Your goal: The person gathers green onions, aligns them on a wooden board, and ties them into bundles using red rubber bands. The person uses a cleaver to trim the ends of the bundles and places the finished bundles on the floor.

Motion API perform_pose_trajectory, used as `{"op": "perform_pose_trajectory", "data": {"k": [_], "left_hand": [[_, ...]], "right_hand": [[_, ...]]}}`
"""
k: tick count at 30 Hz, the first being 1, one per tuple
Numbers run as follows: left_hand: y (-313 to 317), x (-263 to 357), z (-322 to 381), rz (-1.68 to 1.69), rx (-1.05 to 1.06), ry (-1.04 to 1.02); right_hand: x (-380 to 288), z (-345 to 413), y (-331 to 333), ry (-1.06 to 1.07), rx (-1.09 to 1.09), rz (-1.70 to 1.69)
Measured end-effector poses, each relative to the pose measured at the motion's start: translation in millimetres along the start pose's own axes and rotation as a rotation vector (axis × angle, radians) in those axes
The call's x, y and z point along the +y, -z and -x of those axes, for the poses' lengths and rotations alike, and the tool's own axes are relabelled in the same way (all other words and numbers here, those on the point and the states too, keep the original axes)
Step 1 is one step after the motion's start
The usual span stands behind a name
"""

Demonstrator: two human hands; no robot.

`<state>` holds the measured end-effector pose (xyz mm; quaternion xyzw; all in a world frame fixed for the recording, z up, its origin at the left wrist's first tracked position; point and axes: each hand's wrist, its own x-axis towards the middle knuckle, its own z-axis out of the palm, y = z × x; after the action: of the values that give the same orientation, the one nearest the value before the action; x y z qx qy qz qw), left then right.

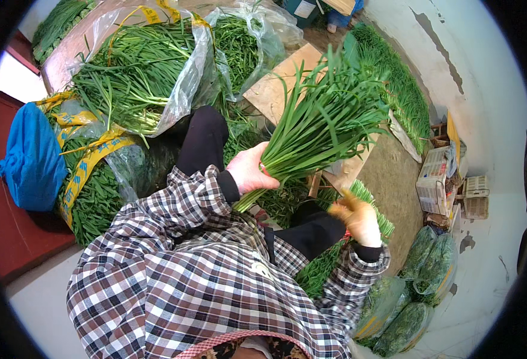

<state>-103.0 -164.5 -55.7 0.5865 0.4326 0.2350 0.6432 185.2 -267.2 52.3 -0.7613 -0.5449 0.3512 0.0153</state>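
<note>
A bundle of garlic chives [306, 134] is gripped near its pale stem ends by my left hand [251, 168]. Its leaves fan out towards the upper right, over a wooden board [286, 83]. A bit of red, perhaps a tie [264, 169], shows at the thumb. My right hand [357, 220] is apart from this bundle, above my right knee. Its yellowish fingers are blurred, so whether they hold anything is unclear. Just beyond and below that hand lie more chives with pale cut ends [382, 224], partly hidden by the hand and sleeve.
An open plastic bag of loose chives [133, 67] stands at upper left, above a yellow-taped bag [95, 193] and a blue cloth bundle [34, 157]. Chives [398, 80] line the right wall. Plastic crates [434, 179] and filled bags [429, 260] stand further right.
</note>
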Motion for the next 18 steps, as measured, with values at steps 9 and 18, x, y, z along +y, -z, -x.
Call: {"op": "perform_pose_trajectory", "data": {"k": [9,18], "left_hand": [[-28.5,36.8,-0.4,-0.494,-0.011,-0.44],[-28.3,-48.4,-37.8,1.005,-0.502,-0.035]], "right_hand": [[-14.0,-107.3,-135.6,0.435,0.155,-1.796],[-17.6,-52.0,-132.6,0.359,-0.06,-1.821]]}}
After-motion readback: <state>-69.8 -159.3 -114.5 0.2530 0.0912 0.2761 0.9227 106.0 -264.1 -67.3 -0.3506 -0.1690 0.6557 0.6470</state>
